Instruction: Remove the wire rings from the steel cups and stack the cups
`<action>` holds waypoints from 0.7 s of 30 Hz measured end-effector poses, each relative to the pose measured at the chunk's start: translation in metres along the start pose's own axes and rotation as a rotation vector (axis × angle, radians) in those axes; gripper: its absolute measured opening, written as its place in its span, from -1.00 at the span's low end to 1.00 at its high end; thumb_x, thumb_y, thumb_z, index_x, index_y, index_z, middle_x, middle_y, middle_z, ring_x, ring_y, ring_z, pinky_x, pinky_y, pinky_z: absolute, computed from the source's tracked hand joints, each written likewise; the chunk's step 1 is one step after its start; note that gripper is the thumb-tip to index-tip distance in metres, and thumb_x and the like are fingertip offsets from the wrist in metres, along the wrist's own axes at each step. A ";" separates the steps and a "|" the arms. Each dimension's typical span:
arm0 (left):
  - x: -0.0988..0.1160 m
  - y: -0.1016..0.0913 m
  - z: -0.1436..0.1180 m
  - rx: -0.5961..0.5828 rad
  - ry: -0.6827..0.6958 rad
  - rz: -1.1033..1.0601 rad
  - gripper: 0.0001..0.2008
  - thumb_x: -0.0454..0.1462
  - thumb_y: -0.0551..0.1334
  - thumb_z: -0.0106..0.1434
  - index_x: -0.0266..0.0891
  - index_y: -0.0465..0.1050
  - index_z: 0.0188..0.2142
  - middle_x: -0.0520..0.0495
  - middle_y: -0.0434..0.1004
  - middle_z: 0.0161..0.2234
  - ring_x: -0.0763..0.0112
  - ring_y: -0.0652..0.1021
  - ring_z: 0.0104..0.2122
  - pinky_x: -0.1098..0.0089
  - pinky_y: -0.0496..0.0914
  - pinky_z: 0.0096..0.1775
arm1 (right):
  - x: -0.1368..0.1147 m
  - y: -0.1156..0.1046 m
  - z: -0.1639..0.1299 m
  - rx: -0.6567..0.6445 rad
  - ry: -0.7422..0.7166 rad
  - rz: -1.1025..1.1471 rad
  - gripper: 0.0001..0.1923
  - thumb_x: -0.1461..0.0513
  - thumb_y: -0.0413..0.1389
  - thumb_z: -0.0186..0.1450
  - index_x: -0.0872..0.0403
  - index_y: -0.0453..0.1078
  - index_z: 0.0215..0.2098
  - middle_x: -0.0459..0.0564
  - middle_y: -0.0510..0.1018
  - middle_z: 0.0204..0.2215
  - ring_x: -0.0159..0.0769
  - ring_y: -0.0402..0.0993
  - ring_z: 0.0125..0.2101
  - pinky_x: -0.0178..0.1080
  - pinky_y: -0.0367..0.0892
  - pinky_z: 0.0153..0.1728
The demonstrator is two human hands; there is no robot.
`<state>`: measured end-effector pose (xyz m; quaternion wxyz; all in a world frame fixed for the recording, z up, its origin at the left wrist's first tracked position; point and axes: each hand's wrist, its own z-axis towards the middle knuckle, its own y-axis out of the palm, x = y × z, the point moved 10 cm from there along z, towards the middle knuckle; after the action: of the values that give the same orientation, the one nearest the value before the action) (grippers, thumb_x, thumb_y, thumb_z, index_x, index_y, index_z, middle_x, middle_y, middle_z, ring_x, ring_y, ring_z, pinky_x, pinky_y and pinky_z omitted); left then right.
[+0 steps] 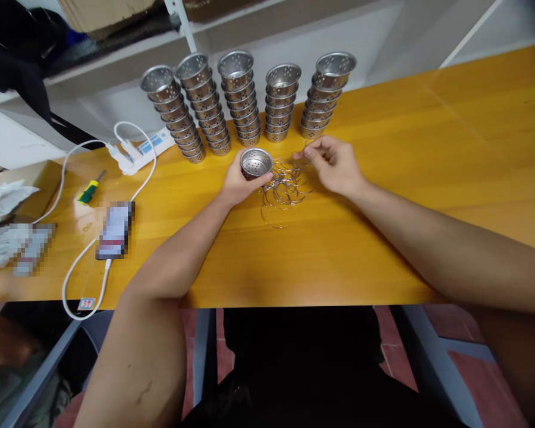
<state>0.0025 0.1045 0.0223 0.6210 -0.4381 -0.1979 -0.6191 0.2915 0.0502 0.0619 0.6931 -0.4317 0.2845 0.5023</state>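
Note:
My left hand [237, 184] grips a small perforated metal cup [255, 162], open side up, just above the yellow table [383, 196]. A loose pile of thin wire hoops [285, 185] lies right beside the cup. My right hand [334, 163] hovers at the pile's far right edge, thumb and fingers pinched together on one thin wire. Behind both hands, several leaning stacks of the same metal cups [245, 101] stand in a row along the table's back edge.
A white power strip [138, 150] with a looping white cable lies at the back left. A green and yellow screwdriver [89, 189], a phone [115, 229] and crumpled white plastic [2, 205] sit on the left. A white shelf frame runs behind the table.

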 end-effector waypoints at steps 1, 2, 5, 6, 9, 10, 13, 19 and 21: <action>0.000 0.000 0.000 -0.002 0.007 0.006 0.24 0.56 0.72 0.15 -0.04 0.42 0.50 -0.26 0.73 0.31 -0.09 0.80 0.26 -0.18 0.73 0.42 | -0.008 -0.001 -0.001 0.001 -0.031 -0.020 -0.21 -0.59 0.35 0.61 -0.09 0.71 -0.04 0.20 0.83 -0.13 0.18 0.80 -0.09 0.25 0.74 0.01; 0.001 0.001 -0.001 -0.004 0.014 0.012 0.23 0.57 0.70 0.17 -0.04 0.41 0.50 -0.26 0.72 0.32 -0.08 0.80 0.27 -0.17 0.72 0.42 | -0.017 -0.002 -0.002 0.009 -0.071 -0.043 -0.25 -0.54 0.37 0.63 -0.08 0.74 -0.07 0.21 0.84 -0.09 0.15 0.77 -0.08 0.23 0.72 0.01; 0.003 0.003 -0.002 -0.022 0.032 0.022 0.23 0.58 0.66 0.24 -0.01 0.35 0.55 -0.25 0.69 0.34 -0.07 0.78 0.28 -0.13 0.70 0.42 | -0.043 -0.004 -0.007 0.030 -0.170 -0.075 -0.40 -0.39 0.45 0.67 -0.09 0.84 -0.10 0.18 0.80 -0.13 0.02 0.65 -0.19 0.15 0.67 -0.07; 0.003 0.003 -0.002 -0.028 0.036 0.020 0.23 0.57 0.66 0.25 0.01 0.32 0.58 -0.25 0.68 0.34 -0.06 0.77 0.28 -0.12 0.70 0.41 | -0.049 -0.003 -0.009 0.021 -0.178 -0.058 -0.45 -0.35 0.49 0.67 -0.10 0.87 -0.09 0.16 0.79 -0.17 -0.01 0.61 -0.24 0.12 0.65 -0.11; 0.003 0.003 -0.002 -0.025 0.046 -0.001 0.22 0.52 0.69 0.27 0.04 0.27 0.58 -0.22 0.67 0.31 -0.04 0.77 0.25 -0.10 0.70 0.37 | -0.057 0.007 -0.012 -0.055 -0.114 0.059 -0.54 -0.26 0.60 0.62 -0.08 0.89 -0.06 0.10 0.77 -0.25 -0.11 0.54 -0.35 0.03 0.60 -0.26; 0.003 0.003 -0.002 -0.018 0.047 -0.009 0.21 0.51 0.70 0.26 0.04 0.28 0.57 -0.21 0.67 0.29 -0.03 0.77 0.24 -0.09 0.71 0.36 | -0.060 0.009 -0.012 -0.078 -0.083 0.108 -0.54 -0.25 0.64 0.58 -0.08 0.89 -0.05 0.08 0.76 -0.27 -0.13 0.54 -0.38 0.01 0.59 -0.31; 0.002 0.003 -0.002 -0.007 0.041 -0.035 0.19 0.49 0.74 0.22 0.03 0.29 0.51 -0.18 0.68 0.27 -0.01 0.78 0.21 -0.06 0.72 0.32 | -0.075 0.009 -0.009 -0.112 -0.026 0.215 -0.49 -0.26 0.73 0.49 -0.08 0.84 -0.08 0.03 0.70 -0.34 -0.14 0.55 -0.42 -0.01 0.61 -0.38; 0.000 0.004 -0.001 -0.008 0.021 -0.066 0.18 0.51 0.75 0.19 0.02 0.33 0.46 -0.16 0.70 0.25 0.03 0.81 0.18 -0.04 0.76 0.27 | -0.108 0.004 0.027 -0.152 -0.034 0.152 -0.49 -0.24 0.76 0.48 -0.09 0.78 -0.11 0.01 0.65 -0.39 -0.11 0.59 -0.32 -0.05 0.61 -0.34; 0.000 0.003 -0.001 -0.009 0.020 -0.065 0.18 0.51 0.75 0.19 0.02 0.34 0.46 -0.16 0.71 0.26 0.04 0.82 0.18 -0.05 0.77 0.29 | -0.112 0.011 0.044 -0.177 -0.052 0.113 -0.57 -0.14 0.73 0.55 -0.06 0.78 -0.09 0.01 0.64 -0.38 -0.17 0.53 -0.32 -0.08 0.54 -0.32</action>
<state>0.0053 0.1035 0.0210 0.6006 -0.4278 -0.2029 -0.6442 0.2424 0.0401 0.1719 0.6300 -0.4611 0.2451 0.5748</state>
